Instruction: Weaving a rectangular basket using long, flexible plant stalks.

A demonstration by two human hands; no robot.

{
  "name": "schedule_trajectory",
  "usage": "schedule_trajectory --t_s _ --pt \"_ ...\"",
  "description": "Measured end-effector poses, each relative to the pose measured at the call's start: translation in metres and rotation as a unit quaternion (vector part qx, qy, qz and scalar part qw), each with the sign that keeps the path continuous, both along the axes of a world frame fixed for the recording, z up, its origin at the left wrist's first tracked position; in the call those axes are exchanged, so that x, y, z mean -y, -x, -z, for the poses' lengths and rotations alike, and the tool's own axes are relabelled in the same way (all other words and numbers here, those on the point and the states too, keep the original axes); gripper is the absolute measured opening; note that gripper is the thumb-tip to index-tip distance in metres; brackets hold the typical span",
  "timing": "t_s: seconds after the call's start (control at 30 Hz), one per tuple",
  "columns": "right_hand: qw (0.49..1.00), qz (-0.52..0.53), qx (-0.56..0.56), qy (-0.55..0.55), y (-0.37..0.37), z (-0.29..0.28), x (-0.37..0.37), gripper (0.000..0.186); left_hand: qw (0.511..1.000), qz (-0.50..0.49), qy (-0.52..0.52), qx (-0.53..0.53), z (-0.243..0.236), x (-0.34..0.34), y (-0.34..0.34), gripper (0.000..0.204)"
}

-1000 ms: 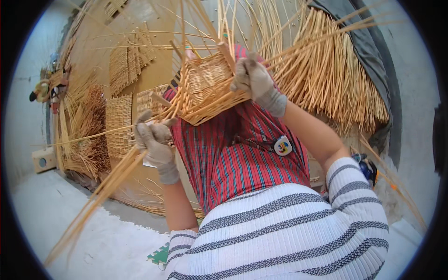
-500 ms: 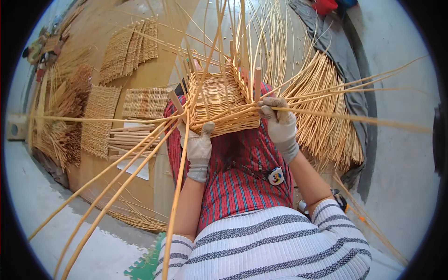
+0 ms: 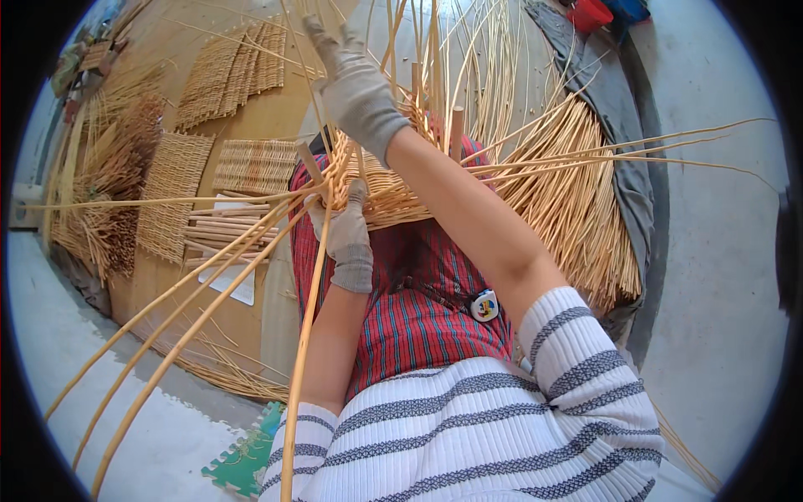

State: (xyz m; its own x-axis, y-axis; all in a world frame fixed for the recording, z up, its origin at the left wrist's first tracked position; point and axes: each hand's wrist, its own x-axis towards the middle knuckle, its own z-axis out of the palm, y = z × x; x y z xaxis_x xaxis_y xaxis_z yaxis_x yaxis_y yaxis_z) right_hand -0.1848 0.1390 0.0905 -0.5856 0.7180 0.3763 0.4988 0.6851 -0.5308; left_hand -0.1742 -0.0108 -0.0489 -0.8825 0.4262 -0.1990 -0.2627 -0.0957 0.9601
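A half-woven wicker basket (image 3: 393, 209) rests on my lap, partly covered by my right forearm. My left hand (image 3: 345, 233), in a pale work glove, clasps its near left corner beside a wooden corner stake (image 3: 309, 162), thumb over the woven edge. Several long willow rods (image 3: 222, 276) fan out from this corner toward the lower left. My right hand (image 3: 355, 96), gloved too, is raised over the basket's far left side among upright rods. Its visible fingers are stretched out and apart, and I see no rod clearly gripped in them. Another stake (image 3: 456, 134) stands at the right corner.
Woven panels (image 3: 174, 194) lie on the board at left, near a stack of short sticks (image 3: 227, 230). Bundled brown rods (image 3: 125, 180) lie farther left. A large pile of peeled willow (image 3: 577, 201) is at right; a red bucket (image 3: 589, 15) stands far right.
My right hand has left the right end of the near rim and swung up and left across the basket. The blurred rod beside it at right is gone from there. My left hand still holds the corner.
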Motion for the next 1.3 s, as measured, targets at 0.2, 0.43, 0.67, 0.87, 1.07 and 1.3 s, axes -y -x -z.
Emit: schedule_trajectory --t_s 0.2,0.43,0.67,0.87,1.07,1.3 --pt "0.789 -0.233 -0.470 0.318 -0.105 0.032 0.030 0.085 0.999 0.036 -0.029 0.004 0.019 0.020 0.009 0.083" --pt "0.745 0.141 -0.520 0.393 -0.216 0.083 0.078 0.027 0.975 0.099 0.097 -0.172 -0.055 0.052 -0.031 0.021" --pt "0.853 0.107 -0.435 0.267 -0.216 0.024 0.027 0.020 0.894 0.407 0.180 -0.053 -0.071 -0.024 -0.026 0.026" --pt "0.995 -0.001 -0.097 0.009 -0.130 0.006 -0.048 0.026 0.931 0.323 0.167 0.005 -0.050 -0.025 -0.032 0.027" --pt "0.923 0.148 0.330 -0.129 -0.210 -0.008 -0.080 0.054 0.876 0.212 0.150 -0.407 -0.070 -0.014 -0.030 0.046" --pt "0.920 -0.058 0.388 0.009 -0.273 0.005 -0.113 0.048 0.732 0.301 0.139 -0.595 -0.054 -0.039 -0.044 0.100"
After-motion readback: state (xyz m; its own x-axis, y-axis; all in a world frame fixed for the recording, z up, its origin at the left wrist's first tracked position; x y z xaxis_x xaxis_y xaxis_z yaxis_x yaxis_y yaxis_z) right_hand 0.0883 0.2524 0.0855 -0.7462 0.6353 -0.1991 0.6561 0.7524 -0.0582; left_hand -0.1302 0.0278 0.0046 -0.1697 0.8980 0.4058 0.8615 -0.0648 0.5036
